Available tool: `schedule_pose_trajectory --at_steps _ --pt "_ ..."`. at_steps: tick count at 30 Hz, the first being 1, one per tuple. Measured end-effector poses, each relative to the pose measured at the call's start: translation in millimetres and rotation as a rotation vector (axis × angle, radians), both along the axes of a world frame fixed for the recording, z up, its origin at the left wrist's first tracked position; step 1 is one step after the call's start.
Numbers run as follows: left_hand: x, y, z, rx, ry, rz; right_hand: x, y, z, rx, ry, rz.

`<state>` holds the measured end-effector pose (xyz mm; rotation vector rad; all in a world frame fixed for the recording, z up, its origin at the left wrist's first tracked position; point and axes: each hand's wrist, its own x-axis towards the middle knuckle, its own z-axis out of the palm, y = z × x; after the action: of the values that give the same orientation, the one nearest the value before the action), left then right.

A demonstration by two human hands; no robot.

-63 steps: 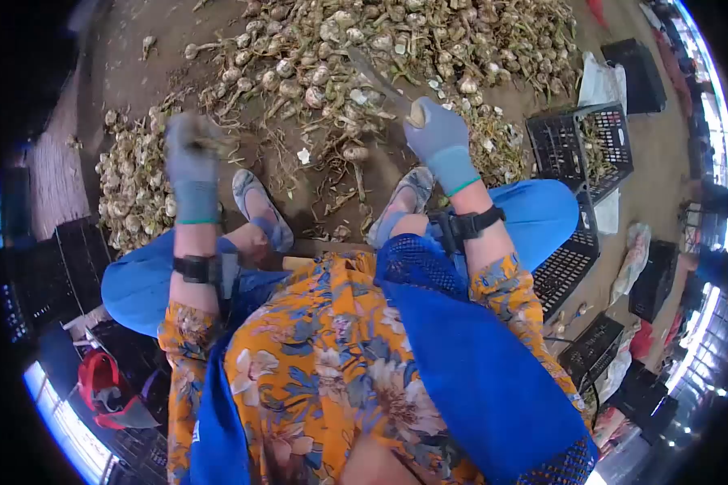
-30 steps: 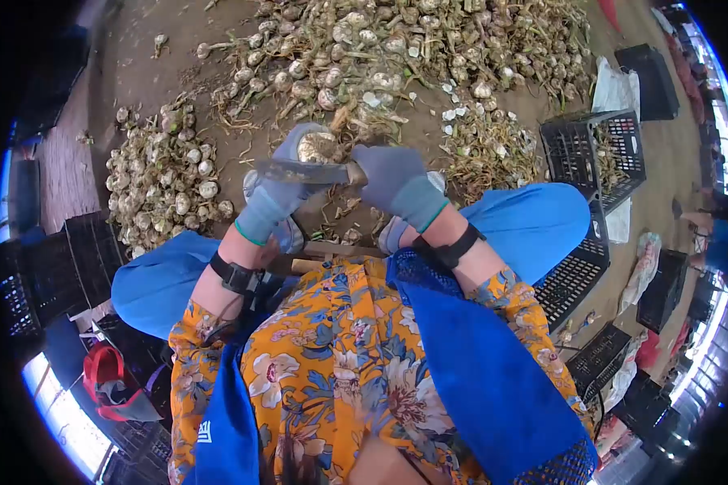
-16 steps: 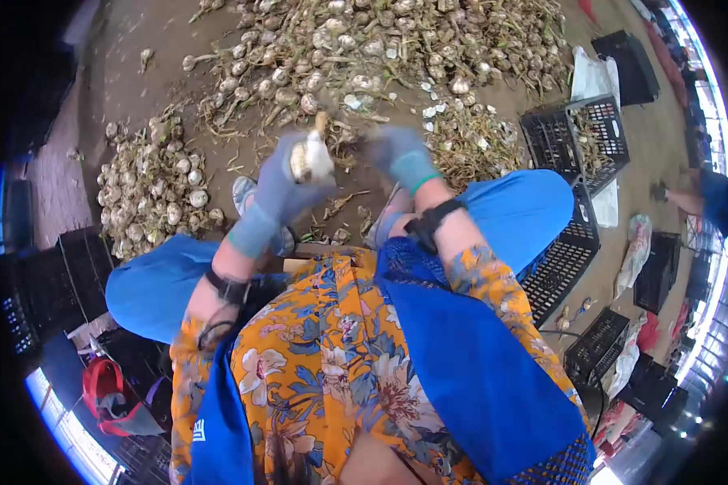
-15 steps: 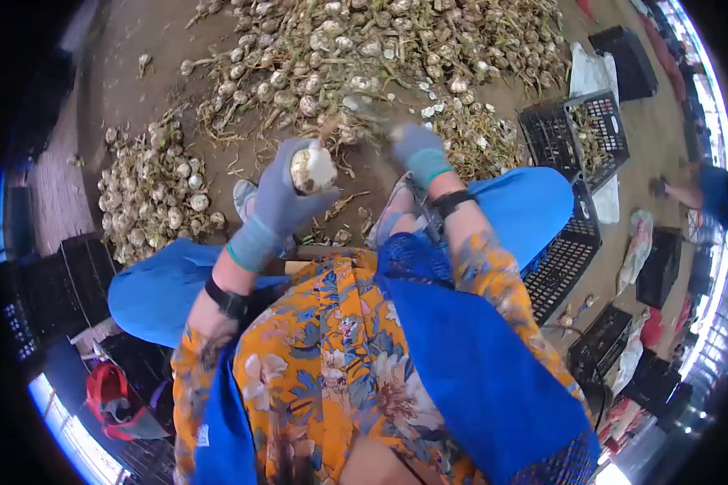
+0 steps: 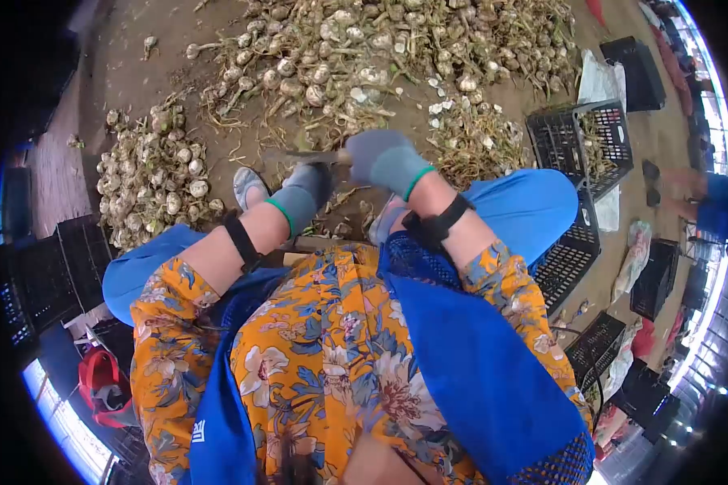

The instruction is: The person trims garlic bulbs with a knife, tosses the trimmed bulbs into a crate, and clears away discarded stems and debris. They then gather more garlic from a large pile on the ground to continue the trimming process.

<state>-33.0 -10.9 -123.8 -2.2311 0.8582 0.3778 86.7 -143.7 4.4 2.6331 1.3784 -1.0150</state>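
Observation:
My right hand (image 5: pixel 386 157), in a grey glove with a green-edged cuff, is closed on a knife. The thin, dark knife blade (image 5: pixel 309 155) points left and passes above my left hand. My left hand (image 5: pixel 306 187), gloved alike, is turned with its back up, close to my right hand and between my feet. Its fingers point down and are hidden, so whatever it may hold does not show. Just beyond both hands lies a large heap of garlic bulbs (image 5: pixel 344 48) with dry stalks. A smaller pile of garlic bulbs (image 5: pixel 150 182) is by my left knee.
Garlic stalks and peelings (image 5: pixel 477 141) lie ahead of my right knee. Black plastic crates (image 5: pixel 554 141) stand to the right, some beside my leg. Further right are filled bags (image 5: pixel 635 255) and a blurred person (image 5: pixel 708 202). A red bag (image 5: pixel 101 380) is at lower left.
My left hand has turned over and lowered; the garlic bulb seen in it before is out of sight. My right hand has moved left toward it, and the knife now shows plainly.

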Motion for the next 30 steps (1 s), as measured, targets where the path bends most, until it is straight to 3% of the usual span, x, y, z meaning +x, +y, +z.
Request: schedule_pose_trajectory --at_steps 1,3,4,5,6,7,9,11,12,13,15,16,18,19,22,24,26,27,28,30 --pt "-0.6 3.7 -13.8 -0.055 0.26 0.214 10.4 -2.6 -17.6 -0.07 -0.037 -0.015" --pt "0.1 22.5 44.8 0.043 0.311 0.329 41.7 -44.0 -46.1 -0.088 -0.218 -0.158" --pt "-2.2 49.7 53.9 0.067 0.286 0.57 55.7 -65.2 -52.8 -0.136 -0.192 -0.329" --pt "-11.8 102.2 36.0 0.091 0.293 0.81 69.5 -82.8 -58.1 -0.158 -0.187 -0.337" --pt "-13.6 123.3 70.6 0.303 0.375 0.838 77.2 -90.8 -53.0 -0.153 -0.172 -0.422" --pt "-25.9 146.1 89.8 0.361 0.246 0.791 77.7 -92.6 -42.1 -0.141 -0.192 -0.452" --pt "-17.8 159.6 84.1 0.407 0.117 0.723 81.5 -94.5 -27.2 -0.139 -0.214 -0.497" --pt "15.4 158.4 57.6 -0.332 0.187 1.022 82.6 -80.8 -28.4 -0.103 -0.19 -0.546" --pt "56.9 117.7 69.5 -0.353 0.267 1.158 82.6 -73.4 -33.1 -0.097 -0.184 -0.54" --pt "70.5 108.6 30.7 -0.446 0.142 1.034 81.2 -68.6 -37.0 -0.08 -0.16 -0.524" --pt "106.1 92.2 -37.6 -0.88 -0.075 1.039 74.7 -54.2 -30.8 -0.102 -0.113 -0.51" --pt "121.1 88.7 -63.1 -0.886 -0.073 1.033 71.7 -50.6 -33.0 -0.106 -0.117 -0.516" --pt "151.3 72.4 -82.6 -0.918 -0.212 1.336 71.8 -51.2 -37.9 -0.152 -0.067 -0.432" --pt "163.9 74.2 -89.3 -0.908 -0.118 1.482 74.1 -51.5 -41.3 -0.164 -0.075 -0.434" --pt "172.5 76.5 -89.8 -0.844 -0.038 1.669 74.5 -52.6 -53.2 -0.214 -0.037 -0.396" --pt "161.0 79.2 -85.0 -0.849 -0.053 1.644 75.0 -51.9 -59.0 -0.158 0.023 -0.425" --pt "144.9 82.8 -99.5 -1.011 0.044 1.555 74.9 -51.5 -66.1 -0.139 0.012 -0.446" --pt "125.9 83.1 -98.2 -1.347 0.057 1.51 73.6 -50.6 -66.1 -0.122 0.004 -0.463" --pt "115.2 83.8 -97.9 -1.34 0.057 1.509 72.5 -50.4 -63.9 -0.117 0.008 -0.466" --pt "96.1 82.8 -61.9 -2.029 0.496 1.868 66.0 -45.7 -54.0 -0.051 0.048 -0.426"
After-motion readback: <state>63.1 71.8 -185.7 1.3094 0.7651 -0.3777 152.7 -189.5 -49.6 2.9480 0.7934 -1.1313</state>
